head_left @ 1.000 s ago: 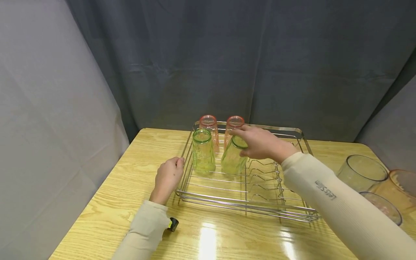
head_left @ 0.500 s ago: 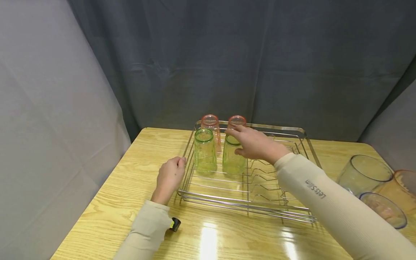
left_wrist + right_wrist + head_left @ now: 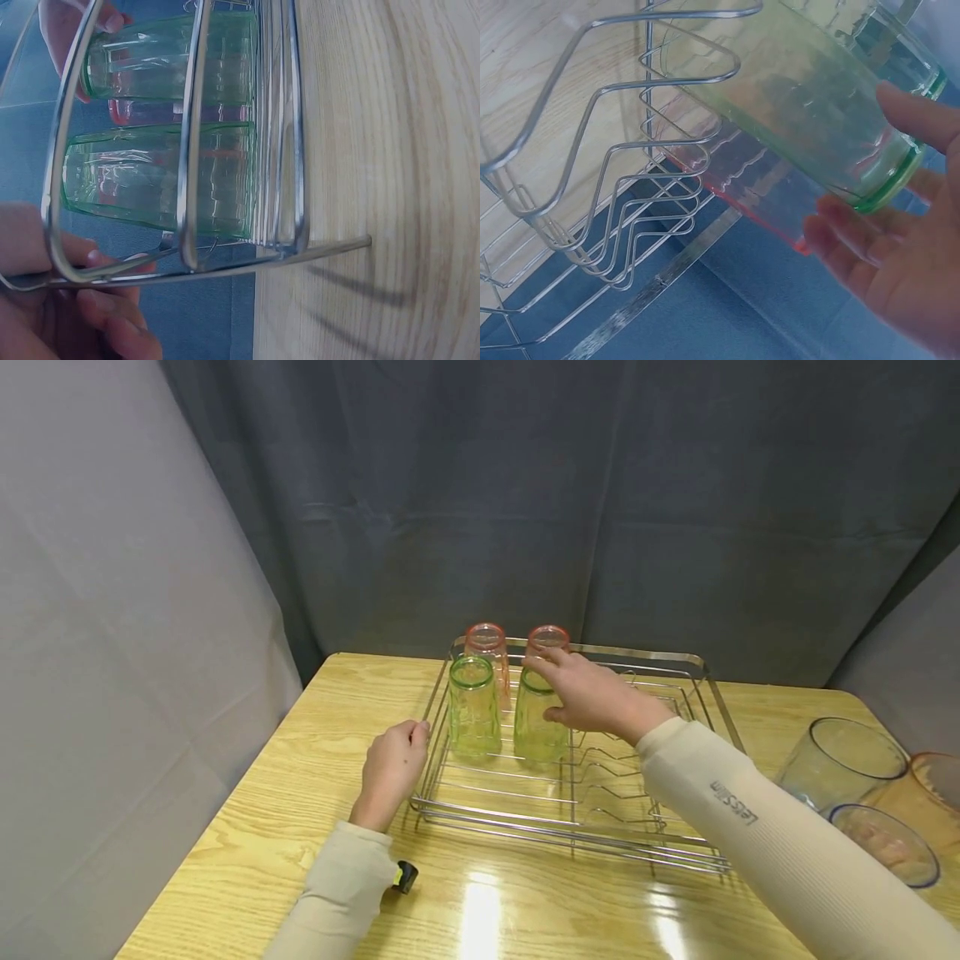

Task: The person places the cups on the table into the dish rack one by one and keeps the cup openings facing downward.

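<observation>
A wire rack (image 3: 570, 827) sits on the wooden table (image 3: 262, 802) and holds four upturned glasses: two green ones in the near row and two pink ones in the far row. The right hand (image 3: 592, 697) grips the right green glass (image 3: 538, 727) near its top, thumb on the near side and fingers curved over the far side; the right wrist view shows the fingertips (image 3: 911, 112) against the glass base. This glass stands on the rack floor, just right of the left green glass (image 3: 473, 708). The left pink glass (image 3: 487, 647) and the right pink glass (image 3: 546, 639) stand directly behind them, the right one partly hidden by the fingers. The left hand (image 3: 392, 768) pinches the left rim of the rack, just beside the left green glass but not touching it. Three larger tumblers (image 3: 862, 777) stand at the right edge of the table, well apart from the rack. The bent plate dividers (image 3: 611, 777) occupy the right half of the rack, under the right forearm.
</observation>
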Motion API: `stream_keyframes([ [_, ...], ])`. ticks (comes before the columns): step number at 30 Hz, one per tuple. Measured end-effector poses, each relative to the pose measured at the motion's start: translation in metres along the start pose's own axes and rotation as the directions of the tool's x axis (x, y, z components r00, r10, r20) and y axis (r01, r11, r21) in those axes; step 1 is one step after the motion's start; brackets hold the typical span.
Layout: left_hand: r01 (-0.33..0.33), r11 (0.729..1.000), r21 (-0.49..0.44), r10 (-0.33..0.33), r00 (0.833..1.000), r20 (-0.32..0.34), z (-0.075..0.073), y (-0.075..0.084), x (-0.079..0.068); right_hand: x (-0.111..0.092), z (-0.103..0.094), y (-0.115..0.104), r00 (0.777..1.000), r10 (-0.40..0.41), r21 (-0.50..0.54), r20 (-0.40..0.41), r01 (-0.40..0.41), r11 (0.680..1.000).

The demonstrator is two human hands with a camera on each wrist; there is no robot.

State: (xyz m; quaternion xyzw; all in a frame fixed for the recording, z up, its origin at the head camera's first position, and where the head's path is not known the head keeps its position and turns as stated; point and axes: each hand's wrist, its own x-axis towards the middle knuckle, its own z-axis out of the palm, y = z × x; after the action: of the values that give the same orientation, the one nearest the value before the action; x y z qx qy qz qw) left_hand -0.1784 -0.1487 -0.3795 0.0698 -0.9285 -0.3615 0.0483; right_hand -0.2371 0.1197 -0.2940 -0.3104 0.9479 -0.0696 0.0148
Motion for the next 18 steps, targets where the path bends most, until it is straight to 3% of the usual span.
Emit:
stream_keyframes([
  [9,0.007,1.000,-0.002,-0.007,1.000,0.012,-0.001,0.000,-0.001,-0.027,-0.014,0.000,1.000,0.016,0.029,-0.019,-0.016,0.999],
  [18,0.018,1.000,-0.010,-0.018,1.000,0.019,-0.003,-0.002,-0.001,-0.077,-0.036,0.017,0.997,0.063,0.059,-0.043,-0.061,0.996],
])
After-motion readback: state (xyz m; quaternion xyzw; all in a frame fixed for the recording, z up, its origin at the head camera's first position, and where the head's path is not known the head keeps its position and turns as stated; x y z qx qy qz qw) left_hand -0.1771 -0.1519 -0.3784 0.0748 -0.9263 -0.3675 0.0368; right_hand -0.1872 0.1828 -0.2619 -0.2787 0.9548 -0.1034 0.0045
